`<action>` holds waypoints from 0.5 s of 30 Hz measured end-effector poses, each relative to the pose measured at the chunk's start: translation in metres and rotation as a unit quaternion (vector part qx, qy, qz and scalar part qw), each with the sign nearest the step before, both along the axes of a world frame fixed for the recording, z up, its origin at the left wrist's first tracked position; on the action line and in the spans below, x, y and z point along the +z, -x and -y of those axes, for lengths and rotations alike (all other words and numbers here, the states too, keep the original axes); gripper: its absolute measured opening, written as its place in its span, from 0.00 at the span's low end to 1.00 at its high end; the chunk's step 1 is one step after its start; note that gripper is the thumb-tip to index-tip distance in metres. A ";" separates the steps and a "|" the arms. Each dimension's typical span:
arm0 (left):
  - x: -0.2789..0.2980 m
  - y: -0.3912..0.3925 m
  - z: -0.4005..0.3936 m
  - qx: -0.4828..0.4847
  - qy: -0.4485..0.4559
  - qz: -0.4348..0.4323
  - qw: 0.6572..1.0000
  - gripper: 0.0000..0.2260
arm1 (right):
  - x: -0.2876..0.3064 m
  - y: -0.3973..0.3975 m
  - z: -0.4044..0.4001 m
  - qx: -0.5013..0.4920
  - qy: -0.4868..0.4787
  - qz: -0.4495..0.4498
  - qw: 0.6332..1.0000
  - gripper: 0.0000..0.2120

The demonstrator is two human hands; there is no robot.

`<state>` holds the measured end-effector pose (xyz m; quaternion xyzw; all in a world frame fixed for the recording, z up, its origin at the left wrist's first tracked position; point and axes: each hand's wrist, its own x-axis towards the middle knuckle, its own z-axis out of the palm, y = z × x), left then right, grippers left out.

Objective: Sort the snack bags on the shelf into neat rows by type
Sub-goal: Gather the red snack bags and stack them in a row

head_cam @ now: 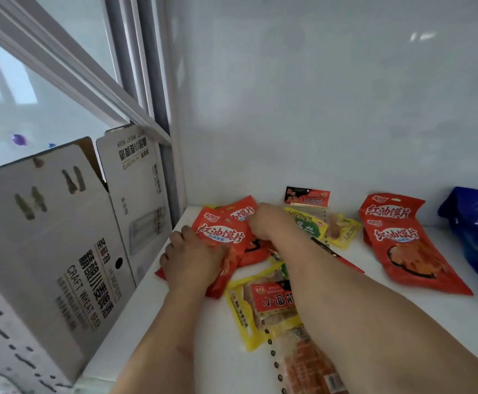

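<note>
Snack bags lie scattered on a white shelf [402,314]. My left hand [188,258] grips a red bag [222,236] at the shelf's left end, thumb on its front. My right hand [266,223] holds a second red bag [239,209] just behind it, fingers curled over its edge. Two more red bags [397,243] lie overlapped at the right. A yellow bag with a red label [256,305] lies in front, partly under my right forearm. A green-and-yellow bag [309,226] and a black-topped small bag [306,196] sit behind my right hand.
A grey cardboard beer carton [61,251] with raised flaps stands beside the shelf's left edge. A dark blue bag [476,228] sits at the far right. A clear orange packet [309,362] lies at the front. The white back wall [317,109] closes the shelf behind.
</note>
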<state>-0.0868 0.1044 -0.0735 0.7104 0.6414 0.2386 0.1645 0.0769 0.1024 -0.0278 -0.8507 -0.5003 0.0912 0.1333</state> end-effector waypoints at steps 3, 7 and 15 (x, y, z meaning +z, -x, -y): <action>0.002 0.005 -0.002 0.020 -0.016 0.023 0.999 0.42 | -0.001 0.001 -0.005 -0.028 0.016 -0.010 0.999 0.19; 0.000 0.011 -0.009 0.051 -0.014 0.072 0.996 0.37 | 0.003 -0.002 -0.009 -0.034 -0.027 -0.111 0.993 0.22; 0.000 0.018 -0.020 0.073 0.004 0.214 0.974 0.28 | 0.007 -0.019 -0.018 -0.055 -0.209 -0.344 0.914 0.12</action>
